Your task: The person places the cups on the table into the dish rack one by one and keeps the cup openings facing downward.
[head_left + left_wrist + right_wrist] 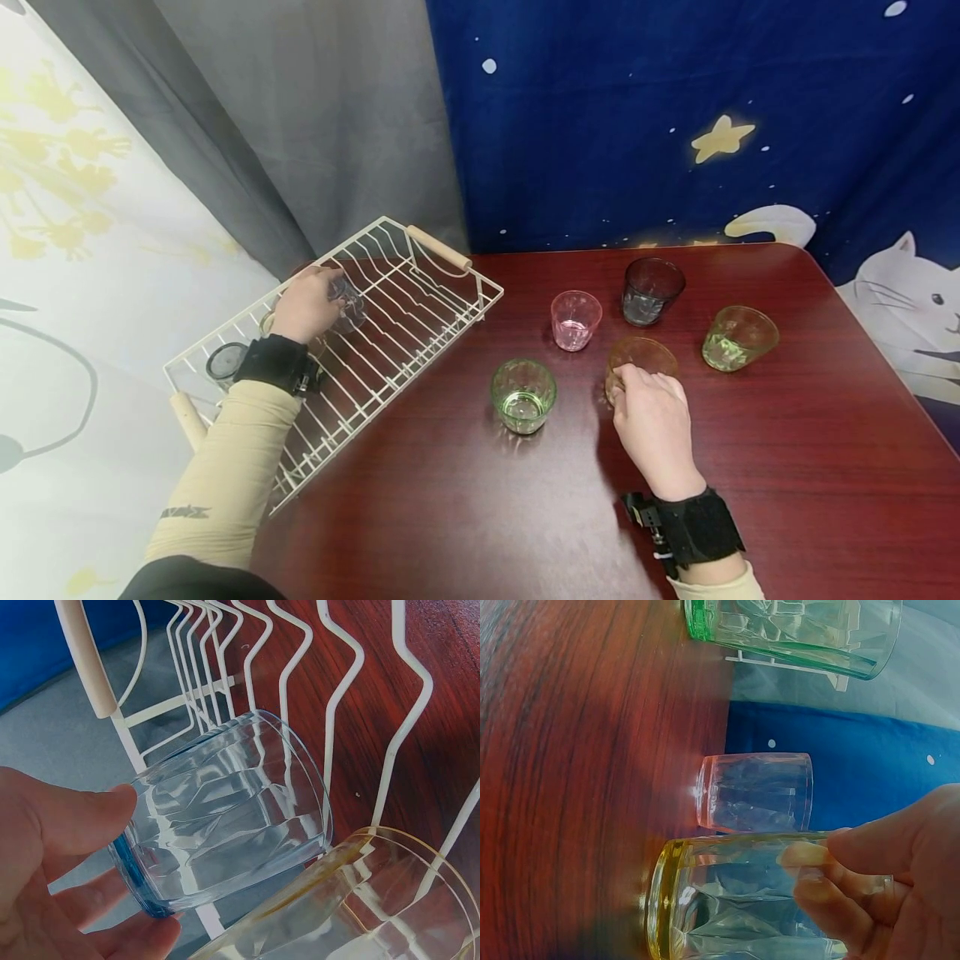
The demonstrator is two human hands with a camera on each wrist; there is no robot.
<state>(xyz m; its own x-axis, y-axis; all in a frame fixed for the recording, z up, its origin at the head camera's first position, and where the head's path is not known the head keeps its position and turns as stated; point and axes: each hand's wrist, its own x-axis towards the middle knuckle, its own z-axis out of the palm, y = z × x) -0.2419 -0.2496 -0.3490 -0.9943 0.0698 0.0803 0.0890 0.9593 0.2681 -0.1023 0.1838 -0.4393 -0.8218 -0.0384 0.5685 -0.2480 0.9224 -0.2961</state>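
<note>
My left hand (303, 304) is over the white wire rack (420, 369) at the left. Its thumb and fingers grip the blue base of a clear glass (225, 817), whose mouth points toward the rack wires. Beside it a yellow-tinted glass (330, 907) lies within the rack, mostly hidden by the hand in the head view. On the table to the right, my right hand (660, 425) pinches the rim of an amber glass (641, 354) between thumb and fingers. That glass stands upright, its yellow base (664, 900) close to the tabletop.
A grey glass (225, 362) sits at the rack's left end. Around the amber glass stand a green glass (523, 396), a pink glass (576, 321), a dark glass (651, 292) and an olive glass (738, 337). Wooden handles (438, 247) cap the rack's ends; curtains hang behind.
</note>
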